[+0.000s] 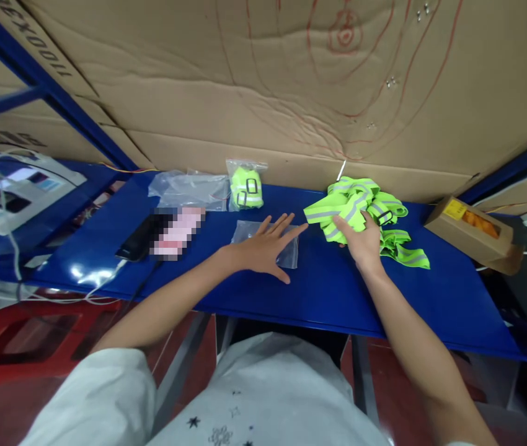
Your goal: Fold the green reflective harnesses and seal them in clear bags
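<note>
On the blue table, my left hand [266, 249] is spread flat with its fingers apart, over a small clear plastic bag [290, 255] that it partly covers. To the right, my right hand [363, 243] grips a loose heap of neon-yellow reflective strap [349, 195] with grey stripes and a black buckle. One flat strap end points left, towards my left fingertips. Behind my left hand stands a clear bag [247, 188] packed with folded strap and black buckles. Several see-through bags [189, 189] lie to its left.
A black phone-like device [137, 238] with a cable and a blurred pink-screened object [178, 232] lie at left. An open cardboard box [465, 229] with something orange inside sits at right. A cardboard wall [175, 118] rises behind; a red stool [26, 365] is below left.
</note>
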`<act>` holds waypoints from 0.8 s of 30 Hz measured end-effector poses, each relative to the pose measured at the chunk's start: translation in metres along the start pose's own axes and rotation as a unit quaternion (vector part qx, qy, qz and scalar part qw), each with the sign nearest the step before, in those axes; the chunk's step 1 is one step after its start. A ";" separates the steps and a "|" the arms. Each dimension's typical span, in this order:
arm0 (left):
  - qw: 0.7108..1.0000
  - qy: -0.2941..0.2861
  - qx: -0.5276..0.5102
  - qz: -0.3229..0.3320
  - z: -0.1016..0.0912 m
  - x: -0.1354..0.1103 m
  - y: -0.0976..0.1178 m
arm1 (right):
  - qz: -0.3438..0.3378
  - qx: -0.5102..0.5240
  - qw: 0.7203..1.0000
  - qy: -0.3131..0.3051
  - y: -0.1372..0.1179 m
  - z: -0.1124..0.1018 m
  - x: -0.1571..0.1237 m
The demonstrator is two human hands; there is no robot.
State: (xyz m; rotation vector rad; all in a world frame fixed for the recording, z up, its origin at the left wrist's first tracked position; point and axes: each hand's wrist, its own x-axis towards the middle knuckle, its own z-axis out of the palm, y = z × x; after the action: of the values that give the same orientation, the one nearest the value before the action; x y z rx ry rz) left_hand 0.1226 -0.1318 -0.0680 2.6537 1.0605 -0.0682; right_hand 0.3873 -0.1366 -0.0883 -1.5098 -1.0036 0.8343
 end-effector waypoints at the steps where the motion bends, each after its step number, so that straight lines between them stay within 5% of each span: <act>1: 1.000 -0.007 -0.007 -0.010 0.001 0.003 -0.008 | 0.001 -0.006 1.000 0.002 0.000 0.001 -0.001; 6: 0.997 0.051 -0.060 -0.023 0.010 0.007 -0.028 | 0.000 -0.027 1.000 -0.003 0.004 -0.001 0.002; 13: 0.976 0.213 -0.022 -0.051 0.018 0.007 -0.022 | 0.001 -0.051 0.993 -0.108 0.007 0.004 -0.008; 24: 0.980 0.192 0.045 0.016 0.019 0.010 -0.006 | -0.124 -0.149 0.946 -0.258 0.001 0.001 -0.014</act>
State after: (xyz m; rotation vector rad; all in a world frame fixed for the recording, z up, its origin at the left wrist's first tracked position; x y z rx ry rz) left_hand 0.1268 -0.1263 -0.0889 2.8355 1.1481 0.4301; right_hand 0.3814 -0.1492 -0.0891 -1.3954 -1.7360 0.9466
